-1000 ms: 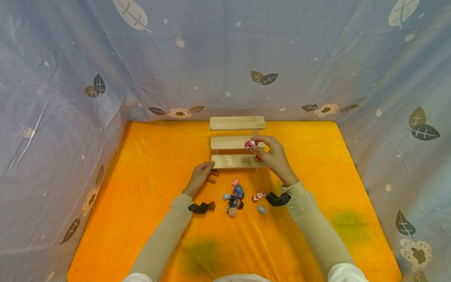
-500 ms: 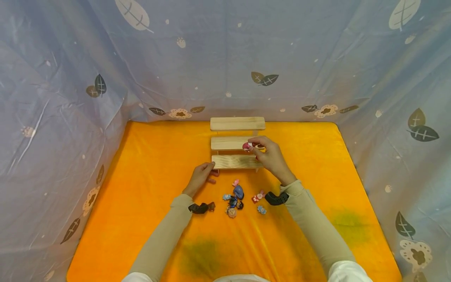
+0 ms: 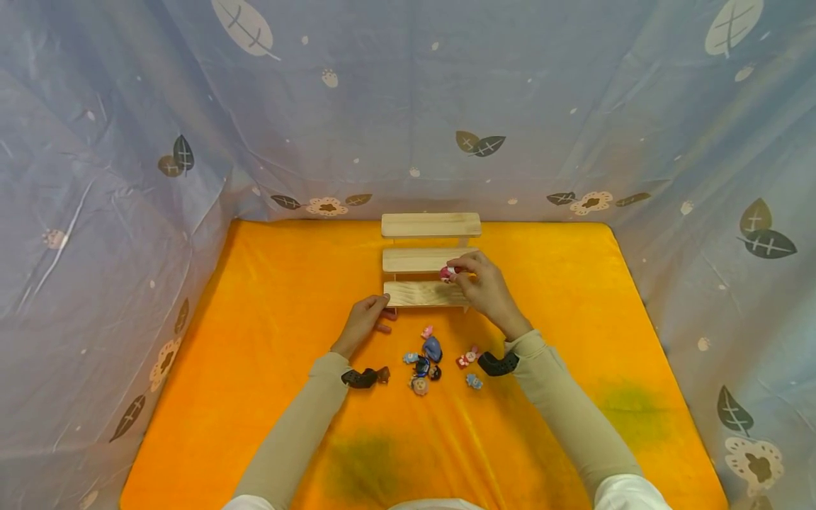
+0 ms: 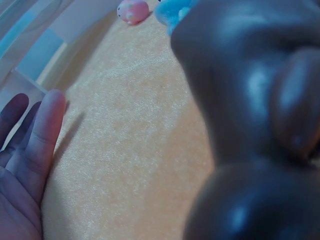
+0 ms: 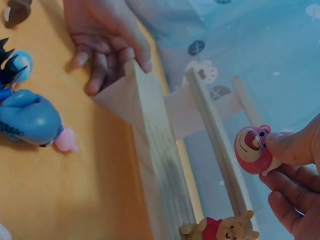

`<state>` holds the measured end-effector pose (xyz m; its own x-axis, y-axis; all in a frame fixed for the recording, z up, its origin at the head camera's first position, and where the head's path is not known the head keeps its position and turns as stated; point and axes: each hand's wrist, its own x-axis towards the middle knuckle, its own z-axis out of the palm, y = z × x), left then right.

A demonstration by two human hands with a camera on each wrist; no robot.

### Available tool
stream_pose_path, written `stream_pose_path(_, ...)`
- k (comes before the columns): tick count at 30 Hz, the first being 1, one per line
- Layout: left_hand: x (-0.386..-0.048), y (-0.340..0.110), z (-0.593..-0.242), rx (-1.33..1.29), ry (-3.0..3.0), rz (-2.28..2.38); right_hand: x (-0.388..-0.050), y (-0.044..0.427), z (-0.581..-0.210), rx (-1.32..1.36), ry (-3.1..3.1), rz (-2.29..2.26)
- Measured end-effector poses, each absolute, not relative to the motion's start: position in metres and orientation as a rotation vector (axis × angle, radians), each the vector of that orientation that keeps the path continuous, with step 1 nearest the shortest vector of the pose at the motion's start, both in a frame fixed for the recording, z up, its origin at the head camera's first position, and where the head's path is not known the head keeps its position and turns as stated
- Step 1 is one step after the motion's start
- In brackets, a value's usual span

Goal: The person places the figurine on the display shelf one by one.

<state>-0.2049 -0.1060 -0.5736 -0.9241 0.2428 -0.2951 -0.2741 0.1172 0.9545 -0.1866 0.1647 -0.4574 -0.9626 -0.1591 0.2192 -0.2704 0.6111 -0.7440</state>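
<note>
Near the orange counter's (image 3: 299, 269) far edge, before leaf-print curtains (image 3: 395, 92), the left hand (image 3: 365, 322) pinches a wooden rack (image 3: 423, 294). The right hand (image 3: 489, 289) grips a pink bear (image 5: 248, 152).

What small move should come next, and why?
Probably the right hand should lower the pink bear onto the front step: it has the bear pinched close by, the left hand holds that step's left end, and the yellow bear is already at its right end.

Leaf-printed curtain (image 3: 382, 106) around orange cloth (image 3: 293, 283)
</note>
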Motion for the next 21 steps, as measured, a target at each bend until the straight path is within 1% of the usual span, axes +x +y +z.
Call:
stream_pose_path(7,-0.204,-0.107,-0.574,-0.03,2.032,1.851,-0.187,0.163,-0.465,0.432,-2.756,1.152)
stream_pose_path(14,-0.205,-0.106,-0.574,-0.022,2.016,1.88,-0.188,0.162,-0.474,0.541,-2.781,0.881)
stream_pose_path(21,-0.205,-0.104,-0.574,-0.013,1.991,1.904,-0.189,0.159,-0.477,0.568,-2.785,0.725)
